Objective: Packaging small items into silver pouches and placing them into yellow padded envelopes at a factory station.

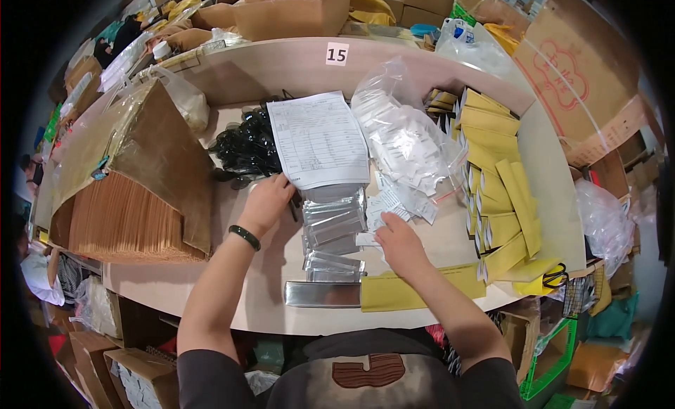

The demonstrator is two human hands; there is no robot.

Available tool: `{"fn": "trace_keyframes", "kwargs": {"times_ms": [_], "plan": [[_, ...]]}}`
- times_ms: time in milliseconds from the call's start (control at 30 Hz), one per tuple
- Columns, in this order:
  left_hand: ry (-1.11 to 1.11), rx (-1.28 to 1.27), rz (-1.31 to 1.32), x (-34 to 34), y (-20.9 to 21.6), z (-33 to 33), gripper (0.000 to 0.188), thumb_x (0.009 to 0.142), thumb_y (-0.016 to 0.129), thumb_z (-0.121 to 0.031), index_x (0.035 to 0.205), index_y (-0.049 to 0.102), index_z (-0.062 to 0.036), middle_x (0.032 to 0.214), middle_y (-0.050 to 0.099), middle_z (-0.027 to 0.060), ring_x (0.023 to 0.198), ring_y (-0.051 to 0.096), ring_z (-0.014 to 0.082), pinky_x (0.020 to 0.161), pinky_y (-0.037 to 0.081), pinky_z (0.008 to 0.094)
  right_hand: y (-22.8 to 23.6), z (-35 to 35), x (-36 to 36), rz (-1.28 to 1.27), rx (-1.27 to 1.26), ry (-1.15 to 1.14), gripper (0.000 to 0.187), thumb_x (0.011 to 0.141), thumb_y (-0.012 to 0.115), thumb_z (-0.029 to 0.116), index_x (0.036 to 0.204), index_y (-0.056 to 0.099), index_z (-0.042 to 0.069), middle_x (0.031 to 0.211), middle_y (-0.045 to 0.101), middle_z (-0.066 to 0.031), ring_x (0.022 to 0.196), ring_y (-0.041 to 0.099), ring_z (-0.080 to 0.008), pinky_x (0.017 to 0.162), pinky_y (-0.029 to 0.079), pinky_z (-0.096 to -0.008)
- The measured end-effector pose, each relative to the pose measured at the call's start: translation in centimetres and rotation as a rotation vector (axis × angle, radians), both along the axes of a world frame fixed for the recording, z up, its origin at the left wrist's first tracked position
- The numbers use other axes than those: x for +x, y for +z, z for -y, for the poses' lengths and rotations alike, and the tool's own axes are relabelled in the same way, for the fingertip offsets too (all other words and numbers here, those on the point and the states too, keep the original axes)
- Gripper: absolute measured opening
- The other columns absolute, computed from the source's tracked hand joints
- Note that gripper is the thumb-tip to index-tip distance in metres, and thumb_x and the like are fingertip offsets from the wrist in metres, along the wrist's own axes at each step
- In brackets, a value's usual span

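My left hand (269, 201) is closed at the lower left corner of a printed paper sheet (320, 138), beside a heap of black sunglasses (246, 145). A thin dark piece shows below its fingertips; what they grip is hidden. My right hand (401, 244) pinches a small white slip (366, 239) by the loose printed slips (401, 201). Between my hands runs a column of clear plastic sleeves (334, 229), its top under the sheet. Nearest me lies a flat yellow case (425, 289), its silvery flap (322, 294) folded out to the left.
On the left stands an open carton (158, 163) packed with brown card edges. A clear bag of white slips (401, 135) lies behind my right hand. Folded yellow cases (499, 177) are stacked along the right side. A raised panel (281, 68) borders the table's far edge.
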State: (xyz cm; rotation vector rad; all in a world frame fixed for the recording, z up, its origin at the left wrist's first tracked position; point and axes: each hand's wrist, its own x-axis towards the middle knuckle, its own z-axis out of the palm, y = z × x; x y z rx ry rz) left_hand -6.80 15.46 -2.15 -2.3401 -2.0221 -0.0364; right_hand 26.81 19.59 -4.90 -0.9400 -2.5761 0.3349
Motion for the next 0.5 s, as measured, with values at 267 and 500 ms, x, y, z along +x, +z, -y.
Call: {"fn": "trace_keyframes", "kwargs": {"times_ms": [267,500], "plan": [[-0.119,0.174,-0.091,-0.8,-0.7,7.7,0.043,0.086,0.056,-0.009,0.128,0.057,-0.0038,0.136,0.057,0.0133,0.097,0.067,0.0261,0.074,0.057,0.0346,3.3,1.8,3.3,-0.185,-0.177,0.022,0.012,0.086,0.068,0.011,0.092,0.066,0.001,0.122,0.062,-0.0201,0.115,0.059,-0.0385,0.098,0.049,-0.0440],[0.037,0.251,0.011,0.1,2.6,9.3,0.039,0.087,0.061,-0.008,0.126,0.060,-0.0085,0.115,0.069,0.0101,0.079,0.067,0.0224,0.065,0.054,0.0345,1.3,2.9,2.0,0.044,0.338,-0.060,0.012,0.086,0.067,0.011,0.092,0.066,0.001,0.113,0.066,-0.0214,0.105,0.062,-0.0376,0.092,0.050,-0.0464]]}}
